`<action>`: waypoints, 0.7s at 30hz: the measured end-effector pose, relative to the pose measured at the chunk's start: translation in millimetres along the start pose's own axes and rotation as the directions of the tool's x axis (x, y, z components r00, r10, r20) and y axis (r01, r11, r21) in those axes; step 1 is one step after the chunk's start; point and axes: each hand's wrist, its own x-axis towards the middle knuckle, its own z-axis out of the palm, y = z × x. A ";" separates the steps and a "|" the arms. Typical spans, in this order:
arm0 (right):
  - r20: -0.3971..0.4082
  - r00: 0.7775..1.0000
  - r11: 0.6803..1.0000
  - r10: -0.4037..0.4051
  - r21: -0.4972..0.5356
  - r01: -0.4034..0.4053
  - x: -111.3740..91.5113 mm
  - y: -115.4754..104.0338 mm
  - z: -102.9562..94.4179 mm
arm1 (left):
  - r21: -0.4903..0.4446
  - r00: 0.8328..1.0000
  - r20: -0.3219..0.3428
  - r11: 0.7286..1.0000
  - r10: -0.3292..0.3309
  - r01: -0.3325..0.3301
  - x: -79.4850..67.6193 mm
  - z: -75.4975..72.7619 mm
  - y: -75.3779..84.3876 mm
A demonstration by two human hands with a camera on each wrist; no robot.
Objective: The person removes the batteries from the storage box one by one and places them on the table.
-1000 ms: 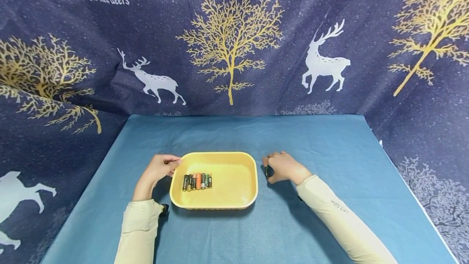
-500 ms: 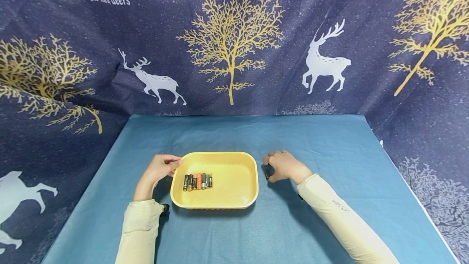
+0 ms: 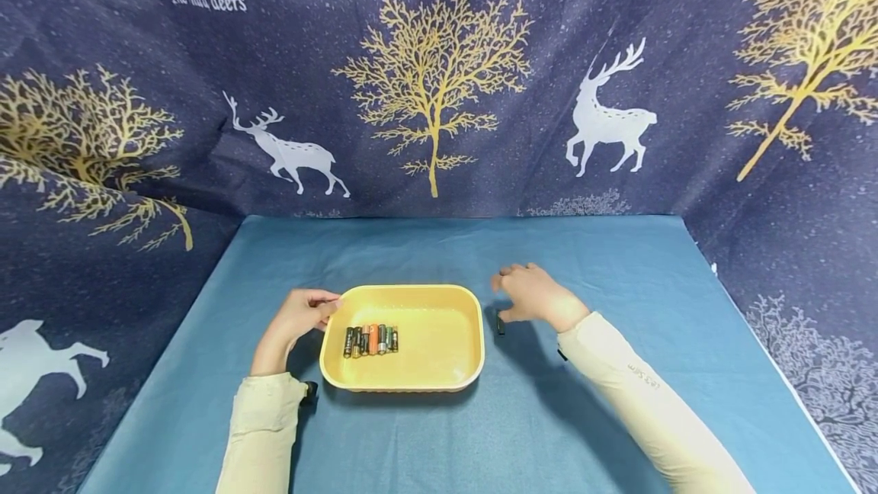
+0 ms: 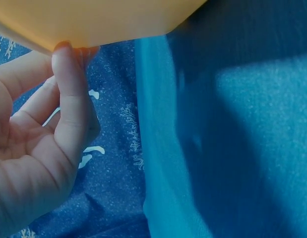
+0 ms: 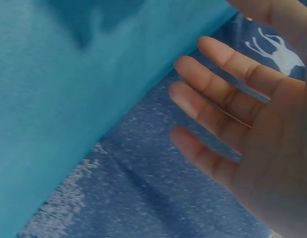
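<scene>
My left hand (image 3: pixel 300 317) pinches the left rim of a yellow plastic basin (image 3: pixel 439 380) between thumb and fingers; the left wrist view shows the thumb at the edge of the basin (image 4: pixel 118 22). Inside it, toward the left, several batteries (image 3: pixel 373 339) lie side by side in a row, mostly dark, one orange. My right hand (image 3: pixel 531 296) is just right of the basin, fingers extended and spread, holding nothing. Under its thumb, a small dark battery-like piece (image 3: pixel 501 325) lies on the blue cloth, partly covered by the hand.
Blue cloth (image 3: pixel 411 448) covers the table. Dark blue fabric (image 3: pixel 480 151) printed with deer and trees hangs behind it and along both sides. A black wrist strap (image 3: pixel 310 393) shows by my left sleeve.
My right hand has let go of the small dark piece, opened its fingers and risen slightly away from it. The left hand and the basin stay put.
</scene>
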 end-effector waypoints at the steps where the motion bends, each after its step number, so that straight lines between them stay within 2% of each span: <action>1: -0.005 1.000 1.000 -0.005 -0.007 0.005 0.6 -1.3 -2.8 | -0.001 1.000 0.001 1.000 0.000 0.000 0.0 -0.1 0.1; 12: -0.046 0.998 0.999 -0.044 -0.015 0.044 9.2 -16.8 -29.2 | -0.002 1.000 0.009 1.000 0.002 -0.002 -0.3 -0.9 1.4; 21: -0.086 0.991 0.995 -0.104 -0.012 0.104 24.9 -33.4 -38.5 | -0.003 1.000 0.006 1.000 0.017 -0.017 -0.1 -0.5 -0.9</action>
